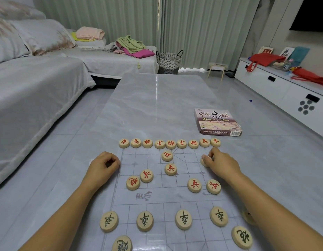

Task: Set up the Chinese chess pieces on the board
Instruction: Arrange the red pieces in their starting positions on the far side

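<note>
Spreading across the grey marbled counter (157,98), with a clear gridded board (175,201) laid flat at its near end and the printed game box (217,122) lying well apart at the far right. Along the board's far edge, a finished back row of nine red pieces (169,143), side by side and nearly touching. Nearer, four black soldiers (183,219) spaced along their rank, a fifth half hidden under the right forearm, and two black cannons toward the bottom corners. Between these ranks, loose red pieces not yet on their points — five red soldiers scattered about, two of them up the middle file, and one red cannon (133,182) at the left, touching a soldier. Judged as the middle of the red side's setup: back row done, cannons and soldiers pending. Right hand (220,164) curled over a pale piece (204,162) near the far right of the board, fingertips pinching it; face hidden, though likely the second red cannon bound for the right cannon point just there. Left hand (104,164) resting off the board's left edge, loosely closed; cannot tell whether anything sits inside. Next move calls for seating that piece squarely on its crossing, then sliding the left cannon and the soldiers out to alternate files.
</note>
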The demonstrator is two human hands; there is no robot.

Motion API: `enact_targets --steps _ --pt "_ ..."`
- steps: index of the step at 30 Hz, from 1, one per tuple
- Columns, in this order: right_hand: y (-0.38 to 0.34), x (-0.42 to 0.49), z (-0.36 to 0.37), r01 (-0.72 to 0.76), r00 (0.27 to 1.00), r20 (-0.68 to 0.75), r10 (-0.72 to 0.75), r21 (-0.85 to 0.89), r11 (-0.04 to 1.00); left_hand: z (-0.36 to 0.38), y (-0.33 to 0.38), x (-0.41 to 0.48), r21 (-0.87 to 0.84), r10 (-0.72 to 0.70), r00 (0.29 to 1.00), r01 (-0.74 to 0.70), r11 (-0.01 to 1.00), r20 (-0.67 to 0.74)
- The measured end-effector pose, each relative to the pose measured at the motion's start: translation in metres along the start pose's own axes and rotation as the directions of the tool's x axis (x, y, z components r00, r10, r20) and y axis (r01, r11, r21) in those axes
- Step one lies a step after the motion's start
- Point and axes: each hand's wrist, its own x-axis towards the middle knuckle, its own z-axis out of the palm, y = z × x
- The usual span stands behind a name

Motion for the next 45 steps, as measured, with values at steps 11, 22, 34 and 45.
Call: enact_targets --steps 11,22,34,45 --pt "0.014 -0.007 -0.003 0.105 0.994 0.018 -0.107 0.101 0.989 0.0 0.001 -0.001 -0.004 -0.016 1.0 0.016 1.0 0.001" --pt "0.019 -0.003 -0.011 0.047 0.979 0.174 -0.104 0.303 0.952 -0.009 0.009 -0.008 0.072 0.082 0.972 -0.1 0.992 0.221" --pt "0.02 -0.004 -0.005 0.067 0.987 0.118 -0.113 0.337 0.939 0.012 0.056 -0.032 0.372 -0.032 0.913 -0.133 0.919 0.407" --pt "0.02 -0.003 -0.004 0.058 0.985 0.133 -0.109 0.339 0.939 -0.003 0.038 -0.021 0.216 -0.132 0.976 0.094 0.972 0.172"
